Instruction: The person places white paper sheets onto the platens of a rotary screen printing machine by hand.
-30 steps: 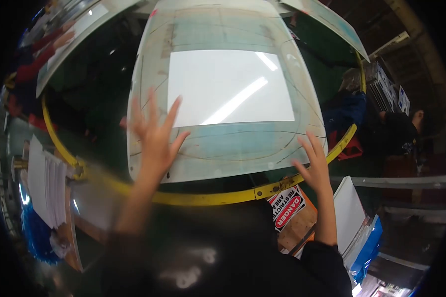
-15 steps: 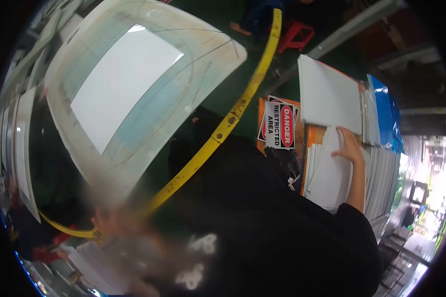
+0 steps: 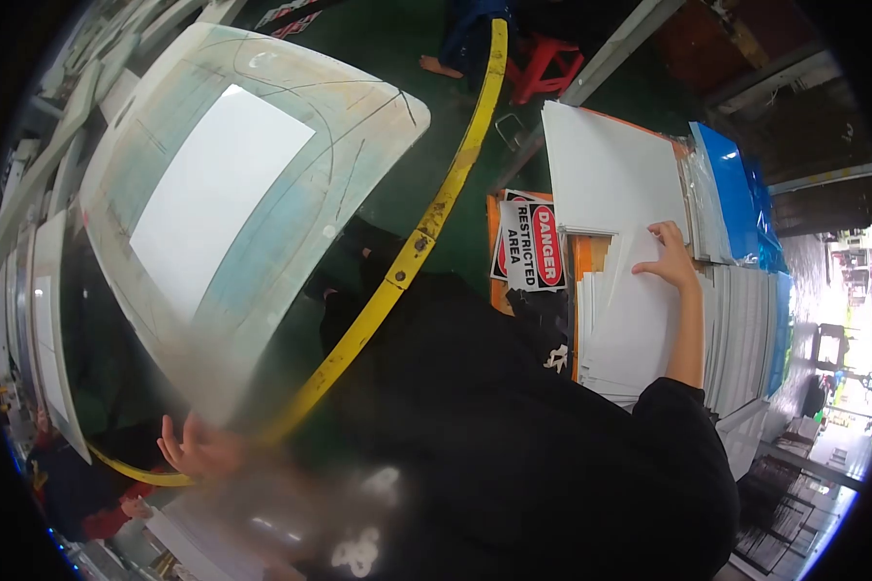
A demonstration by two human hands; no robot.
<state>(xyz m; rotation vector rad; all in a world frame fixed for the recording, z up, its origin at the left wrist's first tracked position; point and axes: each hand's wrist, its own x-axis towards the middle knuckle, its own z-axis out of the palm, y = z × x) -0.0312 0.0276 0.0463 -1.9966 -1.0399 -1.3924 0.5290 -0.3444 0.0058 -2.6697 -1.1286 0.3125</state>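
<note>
My right hand (image 3: 670, 259) reaches out of a black sleeve over a pile of white sheets (image 3: 634, 329) at the right. Its thumb and fingers are apart in a curve, close over the top sheet. Just beyond the fingertips stands a taller stack of white boards (image 3: 615, 174). At the lower left, my left hand (image 3: 202, 447) is partly blurred, fingers spread, below the near corner of a worn, pale machine platen (image 3: 300, 261). On that platen lies a single white sheet (image 3: 223, 189). Nothing shows between the left fingers.
A yellow curved rail (image 3: 421, 237) runs between platen and sheets. Danger signs (image 3: 533, 242) lie beside the pile, blue-wrapped stock (image 3: 731, 194) behind it. A red stool (image 3: 545, 68) and another person's foot (image 3: 440, 67) are at the top. Another platen (image 3: 53, 329) stands at far left.
The view has shifted, so platen, rail and sheets appear further left. My left hand shows more clearly with its fingers raised. My right hand stays over the white sheets.
</note>
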